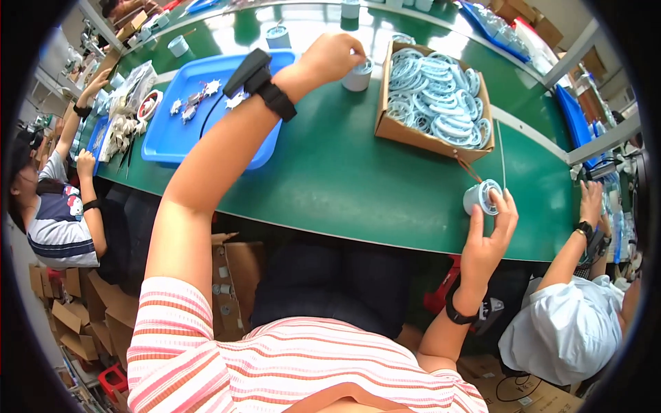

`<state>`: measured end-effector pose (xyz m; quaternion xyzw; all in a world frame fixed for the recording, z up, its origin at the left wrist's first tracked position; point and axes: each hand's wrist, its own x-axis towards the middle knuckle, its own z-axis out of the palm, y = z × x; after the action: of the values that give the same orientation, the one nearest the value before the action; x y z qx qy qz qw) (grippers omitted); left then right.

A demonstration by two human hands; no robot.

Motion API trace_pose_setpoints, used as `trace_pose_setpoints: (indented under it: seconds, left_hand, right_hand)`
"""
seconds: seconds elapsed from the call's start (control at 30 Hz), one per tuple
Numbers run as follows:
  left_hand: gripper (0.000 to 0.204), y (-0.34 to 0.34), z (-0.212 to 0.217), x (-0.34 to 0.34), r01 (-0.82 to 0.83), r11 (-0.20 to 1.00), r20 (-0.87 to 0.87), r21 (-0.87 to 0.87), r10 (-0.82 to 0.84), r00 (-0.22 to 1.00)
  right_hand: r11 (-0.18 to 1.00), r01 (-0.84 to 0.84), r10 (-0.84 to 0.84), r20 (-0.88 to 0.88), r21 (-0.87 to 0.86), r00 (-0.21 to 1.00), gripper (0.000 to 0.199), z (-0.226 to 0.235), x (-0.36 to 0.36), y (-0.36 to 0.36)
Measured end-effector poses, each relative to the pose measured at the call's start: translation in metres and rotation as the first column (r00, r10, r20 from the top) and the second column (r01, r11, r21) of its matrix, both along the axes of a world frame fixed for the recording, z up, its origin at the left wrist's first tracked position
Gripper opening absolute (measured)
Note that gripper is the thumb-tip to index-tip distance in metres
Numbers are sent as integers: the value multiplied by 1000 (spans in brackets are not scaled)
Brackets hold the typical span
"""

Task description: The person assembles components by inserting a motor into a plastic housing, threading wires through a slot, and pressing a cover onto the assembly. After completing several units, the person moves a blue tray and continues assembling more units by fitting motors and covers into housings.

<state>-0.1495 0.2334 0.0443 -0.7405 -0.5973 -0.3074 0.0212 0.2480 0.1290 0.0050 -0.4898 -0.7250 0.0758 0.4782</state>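
Note:
Reaching far over the green table, my left hand [329, 58] has its fingers curled at the top rim of a light blue cup-shaped housing [356, 79]. That housing stands upright beside a cardboard box; what the fingertips touch inside it is partly hidden. Nearer the front edge, my right hand [490, 233] grips another light blue cup-shaped housing [475, 199] between thumb and fingers. Its ringed end is tilted toward my palm, and orange wires [469, 169] stick out behind it. Under my left forearm lies a blue tray [160, 148] with several small white star-shaped parts [187, 111].
The cardboard box [428, 143], full of light blue rings [441, 96], stands between my hands. More cup-shaped housings [178, 46] dot the far side of the green table [330, 199]. Co-workers sit at left [65, 227] and right [568, 330]. A metal post [606, 138] rises at right.

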Motion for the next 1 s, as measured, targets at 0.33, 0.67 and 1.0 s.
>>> trace_pose_setpoints:
  seconds: [0.33, 0.67, 1.0]
  left_hand:
    - [7, -123, 35, 49, 0, 989, 257, -150, 39, 966]
    - [4, -212, -1, 121, 197, 969, 773, -151, -9, 634]
    - [3, -219, -30, 106, 111, 984, 924, -139, 88, 373]
  right_hand:
    - [860, -509, 507, -188, 43, 841, 28, 19, -27, -58]
    - [740, -665, 654, -122, -106, 747, 75, 2, -109, -49]
    - [702, -698, 690, -110, -140, 716, 65, 9, -114, -54]
